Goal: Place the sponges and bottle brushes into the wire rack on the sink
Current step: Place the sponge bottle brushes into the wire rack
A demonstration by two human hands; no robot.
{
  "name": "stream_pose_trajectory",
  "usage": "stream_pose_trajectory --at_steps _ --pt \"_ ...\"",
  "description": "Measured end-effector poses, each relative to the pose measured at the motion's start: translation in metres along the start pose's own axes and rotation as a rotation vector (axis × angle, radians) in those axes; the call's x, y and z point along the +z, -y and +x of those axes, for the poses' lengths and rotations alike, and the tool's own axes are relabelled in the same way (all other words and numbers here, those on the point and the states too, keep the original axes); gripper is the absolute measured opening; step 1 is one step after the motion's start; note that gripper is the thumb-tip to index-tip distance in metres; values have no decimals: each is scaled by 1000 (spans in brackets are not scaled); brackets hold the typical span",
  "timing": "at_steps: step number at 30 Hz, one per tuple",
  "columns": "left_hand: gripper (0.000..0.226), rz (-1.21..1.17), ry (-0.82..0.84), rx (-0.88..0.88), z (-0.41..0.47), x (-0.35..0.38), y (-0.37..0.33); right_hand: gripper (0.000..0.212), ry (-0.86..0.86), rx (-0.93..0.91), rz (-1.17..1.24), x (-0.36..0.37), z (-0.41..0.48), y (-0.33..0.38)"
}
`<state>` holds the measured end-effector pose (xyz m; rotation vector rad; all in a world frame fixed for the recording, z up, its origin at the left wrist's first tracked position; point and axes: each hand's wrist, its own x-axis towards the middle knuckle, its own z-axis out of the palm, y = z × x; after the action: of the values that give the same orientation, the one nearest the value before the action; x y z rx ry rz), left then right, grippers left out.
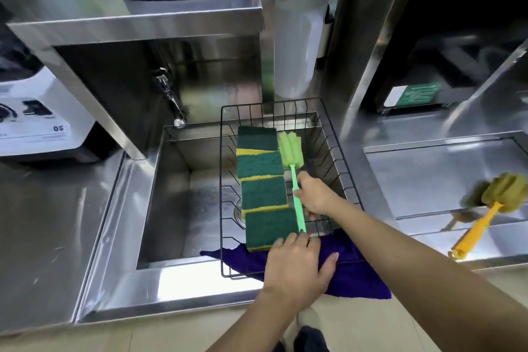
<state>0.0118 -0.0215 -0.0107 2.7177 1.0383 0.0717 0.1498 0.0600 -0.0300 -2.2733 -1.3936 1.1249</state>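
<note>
The right hand grasped the green foam-headed bottle brush, laying it beside overlapping green-and-yellow sponges in the black wire rack, while the left hand rested open, seemingly steadying the rack's front edge.

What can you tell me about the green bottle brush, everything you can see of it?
The green bottle brush has a pale green foam head and a long, thin, brighter green handle that looks plastic. It lies lengthwise in the wire rack, head toward the far end, right beside the row of sponges. The right hand grips the handle near its middle; the left hand rests by the handle's near end.
</note>
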Motion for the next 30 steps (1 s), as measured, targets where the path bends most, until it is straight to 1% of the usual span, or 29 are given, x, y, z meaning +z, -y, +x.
stream_pose_trajectory --at_steps 4,6,9,11,14,17,18,20,21,25,27,30 --pt "60 -13 -22 17 -1 4 2 44 28 -17 -109 5 0 -8" --pt "65 -3 -21 43 1 6 2 51 63 -20 -103 6 -1 -11" --pt "70 34 -17 74 5 8 0 53 102 -54 -45 -4 -8 -10" --pt "70 61 -20 66 8 7 -4 50 83 -94 -9 -15 -14 -10" --pt "67 61 30 94 17 7 -14 38 -68 -168 91 -38 -26 -11" --pt "63 74 65 147 26 9 -26 22 -350 -175 229 -65 -37 -24" --pt "63 79 79 156 29 10 -30 19 -445 -149 272 -74 -40 -32" --pt "62 82 101 169 33 12 -37 16 -579 -65 327 -88 -47 -53" --pt "62 89 108 171 35 13 -40 18 -641 -6 292 -94 -50 -65" --pt "63 114 94 148 42 18 -44 31 -882 290 -15 -104 -72 -118" --pt "62 105 92 136 43 21 -46 33 -919 404 -88 -103 -83 -143" --pt "59 106 104 125 44 24 -51 34 -888 562 -34 -98 -98 -175"
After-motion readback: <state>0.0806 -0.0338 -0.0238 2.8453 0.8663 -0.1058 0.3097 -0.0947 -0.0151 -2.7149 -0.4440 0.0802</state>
